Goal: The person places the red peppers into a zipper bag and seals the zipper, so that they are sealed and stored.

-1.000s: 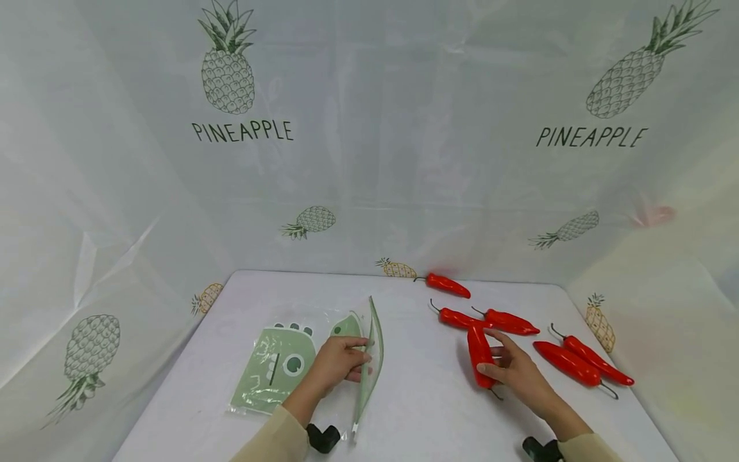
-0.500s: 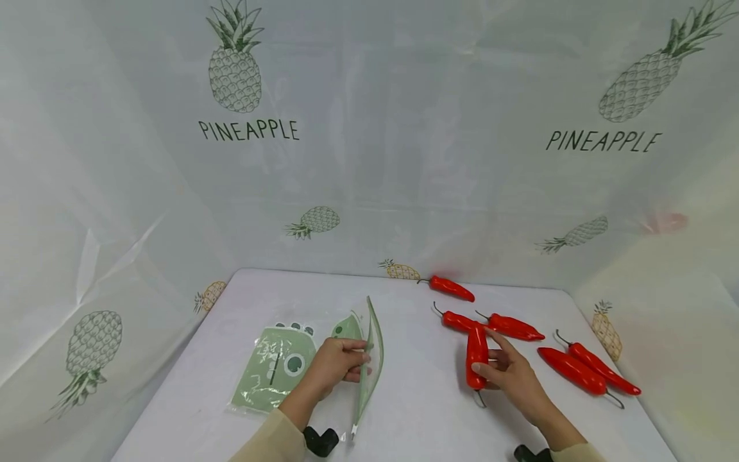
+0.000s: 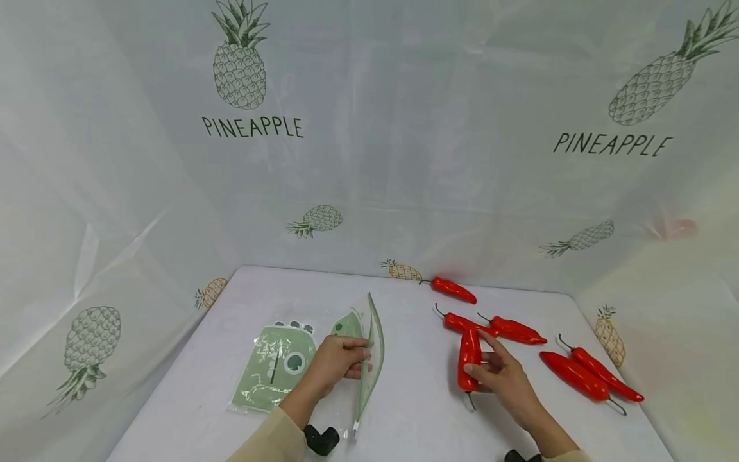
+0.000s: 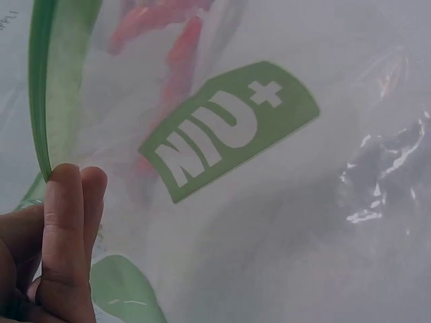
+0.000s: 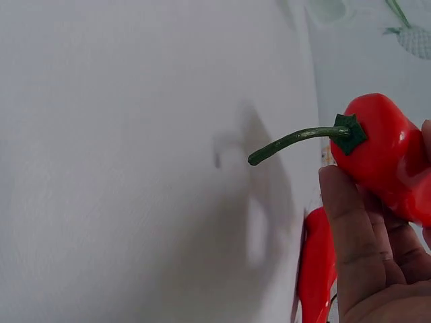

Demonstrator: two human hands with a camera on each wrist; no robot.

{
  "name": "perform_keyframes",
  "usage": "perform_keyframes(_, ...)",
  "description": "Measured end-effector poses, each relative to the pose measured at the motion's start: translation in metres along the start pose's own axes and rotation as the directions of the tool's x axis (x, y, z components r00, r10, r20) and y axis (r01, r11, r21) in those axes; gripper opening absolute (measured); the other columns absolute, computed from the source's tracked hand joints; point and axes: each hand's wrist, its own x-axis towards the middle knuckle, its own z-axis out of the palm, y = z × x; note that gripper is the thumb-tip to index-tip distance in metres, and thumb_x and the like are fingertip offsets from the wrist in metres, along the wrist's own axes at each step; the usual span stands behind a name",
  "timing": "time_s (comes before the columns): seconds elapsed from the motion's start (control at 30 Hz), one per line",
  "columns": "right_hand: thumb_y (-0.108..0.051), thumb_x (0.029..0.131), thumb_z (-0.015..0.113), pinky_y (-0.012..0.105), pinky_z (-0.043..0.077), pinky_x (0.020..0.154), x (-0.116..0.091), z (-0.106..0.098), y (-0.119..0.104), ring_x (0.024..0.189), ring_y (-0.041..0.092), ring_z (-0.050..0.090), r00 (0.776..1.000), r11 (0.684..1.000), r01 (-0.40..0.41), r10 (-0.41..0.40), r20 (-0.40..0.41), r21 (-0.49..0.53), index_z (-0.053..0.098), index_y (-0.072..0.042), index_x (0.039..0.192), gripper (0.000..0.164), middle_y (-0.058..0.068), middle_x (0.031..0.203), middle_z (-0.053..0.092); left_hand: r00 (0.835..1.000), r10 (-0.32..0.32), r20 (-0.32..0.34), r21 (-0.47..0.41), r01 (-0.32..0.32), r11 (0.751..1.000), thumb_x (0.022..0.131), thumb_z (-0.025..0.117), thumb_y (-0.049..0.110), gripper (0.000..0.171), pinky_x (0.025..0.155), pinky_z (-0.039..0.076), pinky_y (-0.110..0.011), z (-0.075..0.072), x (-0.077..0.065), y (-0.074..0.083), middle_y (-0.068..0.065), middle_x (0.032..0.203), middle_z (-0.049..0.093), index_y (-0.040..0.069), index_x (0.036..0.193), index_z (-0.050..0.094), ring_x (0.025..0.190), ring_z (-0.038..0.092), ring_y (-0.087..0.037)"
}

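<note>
My left hand [image 3: 331, 364] pinches the edge of a clear zip bag with green cartoon print [image 3: 271, 369]; its mouth gapes beside the fingers. In the left wrist view, the bag's film bears a green "NIU+" label [image 4: 232, 131], and red shapes show through it. My right hand [image 3: 508, 385] grips a red chili pepper [image 3: 469, 359] between thumb and fingers, raised over the table with its stem toward me. In the right wrist view, the held pepper's green stem [image 5: 296, 141] points left, and its shadow falls on the table.
Beyond the right hand lie more red peppers: one at the back edge [image 3: 453, 290], one behind the held pepper [image 3: 456, 322], one beside that [image 3: 519, 331], and two at the right [image 3: 577, 377]. A pineapple-print sheet [image 3: 404, 160] hangs around the white table [image 3: 416, 417].
My right hand has moved left with the pepper, nearer the bag, and the pepper's stem end has swung left. My left hand keeps its hold in about the same place.
</note>
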Motion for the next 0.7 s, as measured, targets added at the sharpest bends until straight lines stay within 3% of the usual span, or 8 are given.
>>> perform_keyframes(0.47, -0.024, 0.088, 0.088, 0.044, 0.069, 0.075, -0.012, 0.022, -0.02, 0.109, 0.029, 0.067, 1.0, 0.998, 0.004, -0.004, 0.004, 0.058, 0.037, -0.027, 0.163, 0.091, 0.02, 0.133, 0.063, 1.0, 0.016, -0.02, 0.01, -0.016, 1.0, 0.097, 0.075, 0.009, 0.026, 0.067, 0.067, -0.03, 0.003, -0.001, 0.0, -0.01, 0.093, 0.077, -0.006, 0.119, 0.075, 0.078, 0.079, -0.018)
perform_keyframes(0.7, -0.022, 0.086, 0.089, 0.045, 0.069, 0.073, -0.022, 0.037, -0.036, 0.104, 0.026, 0.069, 1.0, 0.994, 0.015, -0.015, 0.007, 0.106, 0.041, -0.028, 0.161, 0.089, 0.018, 0.127, 0.066, 0.999, 0.025, -0.042, 0.028, -0.024, 0.999, 0.096, 0.077, 0.01, 0.024, 0.068, 0.067, -0.03, 0.006, -0.004, 0.002, -0.015, 0.099, 0.079, -0.007, 0.114, 0.076, 0.077, 0.079, -0.017)
